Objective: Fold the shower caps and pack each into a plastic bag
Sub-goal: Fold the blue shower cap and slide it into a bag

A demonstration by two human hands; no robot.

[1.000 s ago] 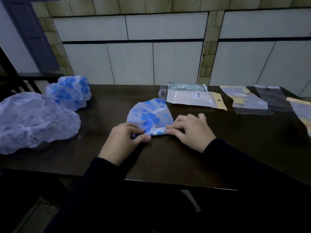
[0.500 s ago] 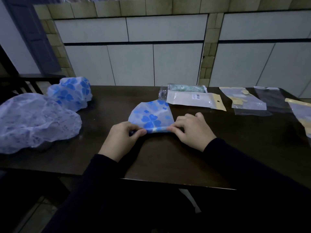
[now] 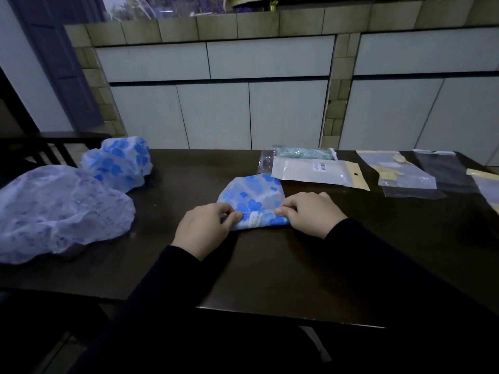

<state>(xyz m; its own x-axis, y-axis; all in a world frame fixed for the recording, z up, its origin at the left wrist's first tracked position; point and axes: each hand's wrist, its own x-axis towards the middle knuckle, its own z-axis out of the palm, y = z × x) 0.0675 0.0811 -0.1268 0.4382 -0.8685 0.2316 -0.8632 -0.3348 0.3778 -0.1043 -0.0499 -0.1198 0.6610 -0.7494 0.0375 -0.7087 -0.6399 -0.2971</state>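
A white shower cap with blue flowers [image 3: 252, 194] lies flattened on the dark table [image 3: 270, 265], its near edge rolled into a narrow band. My left hand [image 3: 206, 228] pinches the left end of that band and my right hand [image 3: 310, 213] pinches the right end. Behind the cap lies a white plastic bag with a yellow header [image 3: 318, 171], and a bag holding something green [image 3: 302, 153] sits just beyond it. More clear plastic bags [image 3: 399, 171] lie to the right.
On the left of the table rest a large crumpled pale shower cap [image 3: 54, 211] and a second blue-flowered cap [image 3: 118, 163]. A dark bag [image 3: 442, 168] and another yellow-edged bag [image 3: 486, 190] lie far right. White cabinet doors stand behind the table.
The cap's near edge has been rolled further up into a thicker band, and both hands have stayed pinching its ends. The view has tilted slightly upward.
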